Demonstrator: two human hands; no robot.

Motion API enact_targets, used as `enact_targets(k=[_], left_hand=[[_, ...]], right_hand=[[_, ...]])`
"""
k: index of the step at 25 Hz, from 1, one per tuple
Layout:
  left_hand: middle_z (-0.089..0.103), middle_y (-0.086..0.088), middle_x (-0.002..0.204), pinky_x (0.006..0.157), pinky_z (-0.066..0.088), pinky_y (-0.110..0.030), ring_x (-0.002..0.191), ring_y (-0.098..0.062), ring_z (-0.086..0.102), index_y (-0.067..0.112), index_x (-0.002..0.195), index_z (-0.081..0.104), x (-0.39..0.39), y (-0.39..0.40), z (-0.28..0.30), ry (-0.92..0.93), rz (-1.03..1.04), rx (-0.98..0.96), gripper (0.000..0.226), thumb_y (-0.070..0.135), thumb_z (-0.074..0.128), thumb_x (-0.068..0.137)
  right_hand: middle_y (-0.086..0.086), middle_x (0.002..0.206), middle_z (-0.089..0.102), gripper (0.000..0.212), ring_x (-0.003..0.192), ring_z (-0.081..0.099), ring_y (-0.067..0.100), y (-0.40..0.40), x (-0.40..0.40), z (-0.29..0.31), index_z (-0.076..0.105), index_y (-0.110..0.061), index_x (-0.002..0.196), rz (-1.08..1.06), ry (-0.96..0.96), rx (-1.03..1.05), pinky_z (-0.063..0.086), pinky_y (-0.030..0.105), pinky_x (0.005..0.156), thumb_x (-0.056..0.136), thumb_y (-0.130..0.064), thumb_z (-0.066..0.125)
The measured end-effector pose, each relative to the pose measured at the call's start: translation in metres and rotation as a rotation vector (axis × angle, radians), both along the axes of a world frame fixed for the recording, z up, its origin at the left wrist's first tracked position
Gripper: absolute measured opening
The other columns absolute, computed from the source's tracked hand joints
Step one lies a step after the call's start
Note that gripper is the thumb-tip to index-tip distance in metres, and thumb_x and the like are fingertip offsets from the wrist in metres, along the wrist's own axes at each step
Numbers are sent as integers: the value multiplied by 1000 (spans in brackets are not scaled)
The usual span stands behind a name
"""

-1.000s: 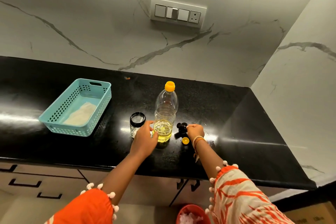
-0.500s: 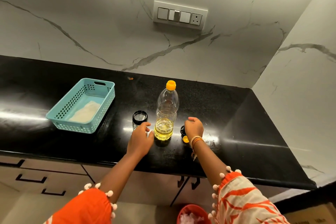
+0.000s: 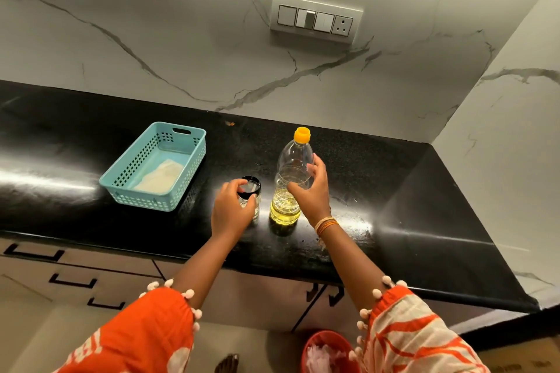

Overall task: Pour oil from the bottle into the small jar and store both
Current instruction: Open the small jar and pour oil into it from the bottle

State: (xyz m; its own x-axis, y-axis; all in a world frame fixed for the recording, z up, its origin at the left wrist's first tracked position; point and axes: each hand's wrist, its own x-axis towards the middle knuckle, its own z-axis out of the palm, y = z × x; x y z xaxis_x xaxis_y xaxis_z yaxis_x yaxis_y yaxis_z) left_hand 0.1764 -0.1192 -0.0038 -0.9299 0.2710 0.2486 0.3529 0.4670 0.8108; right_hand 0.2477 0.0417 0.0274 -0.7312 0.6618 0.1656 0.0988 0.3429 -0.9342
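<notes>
The right hand (image 3: 312, 194) is wrapping around the middle of the oil bottle (image 3: 291, 182), thumb on the near side and fingers curling round the far side, so it is closing on the clear plastic while the bottle is standing upright on the black worktop (image 3: 394, 206). The yellow cap (image 3: 302, 134) is sitting on the bottle's neck, and pale yellow oil is filling only the bottom part of the bottle. Just to the left, the left hand (image 3: 231, 212) is cupping the small jar (image 3: 251, 195), thumb and fingers pinching around its black rim; the jar is standing on the worktop right beside the bottle, the two close but not clearly touching, and whether the jar is holding anything I cannot tell. Further left, well apart from the hands, a teal perforated basket (image 3: 121, 191) is resting on the worktop with a pale cloth (image 3: 159, 177) lying flat in its bottom. Orange bangles (image 3: 325, 225) are circling the right wrist, and orange sleeves with pompom trim are showing at the bottom of the view. On the marble wall behind, a switch panel (image 3: 315, 20) is sitting above the bottle.
</notes>
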Motion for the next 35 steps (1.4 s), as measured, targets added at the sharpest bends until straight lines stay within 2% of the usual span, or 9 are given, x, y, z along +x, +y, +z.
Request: enact_targets(k=[2,4,8,11,14,18,26,31,35], left_hand=[[57,-4,113,89,49,-37,108,-20,55,16,120,58,-9,-1,0,13,11,-12,46,27,74,78],[54,-6,126,97,45,-36,119,-21,51,15,129,52,-19,0,-2,-28,-13,-11,62,32,78,75],[48,-5,144,105,36,-32,134,-20,44,15,141,44,-37,4,-4,-289,-139,89,81,34,83,72],[53,-3,139,103,36,-27,130,-17,48,16,138,49,-49,8,-8,-418,-229,174,77,29,85,71],[63,-2,124,104,46,-36,117,-17,58,20,126,59,-58,6,-16,-414,-270,199,64,22,87,68],[66,1,113,102,48,-35,109,-14,61,22,117,63,-63,3,-18,-406,-314,215,53,14,86,69],[67,-1,115,100,48,-29,110,-14,63,24,115,64,-68,3,-28,-395,-334,244,54,14,86,67],[68,-2,114,94,46,-20,107,-12,63,17,119,65,-67,3,-25,-416,-333,258,56,11,86,67],[69,-3,113,95,49,-24,106,-13,65,18,117,66,-67,2,-27,-412,-329,269,55,11,87,67]], right_hand=[[5,137,46,101,124,49,18,-2,-4,-1,20,-33,145,13,2,61,49,42,100,62,-43,76],[0,139,42,107,124,47,13,-4,-6,0,18,-31,146,3,13,97,47,37,100,62,-44,83],[-10,127,42,110,121,47,11,-9,-12,3,21,-23,146,-63,77,80,47,33,98,60,-40,88],[-19,121,43,105,119,52,13,-9,-18,-1,27,-19,142,-102,98,114,51,34,97,60,-37,88],[-32,117,40,95,113,57,10,-9,-22,-2,32,-20,137,-131,110,153,53,33,93,62,-33,88],[-9,126,50,84,106,60,6,-7,-27,-2,38,-20,131,-130,125,200,57,35,88,63,-32,85],[-1,116,59,83,98,61,7,5,-40,21,40,-19,132,94,115,407,50,15,86,62,-24,85],[2,122,57,81,101,60,16,22,-49,31,43,-16,132,254,35,628,54,30,88,60,-22,81],[8,112,59,83,96,59,24,39,-53,25,42,-16,135,348,-150,877,55,39,81,61,-23,79]])
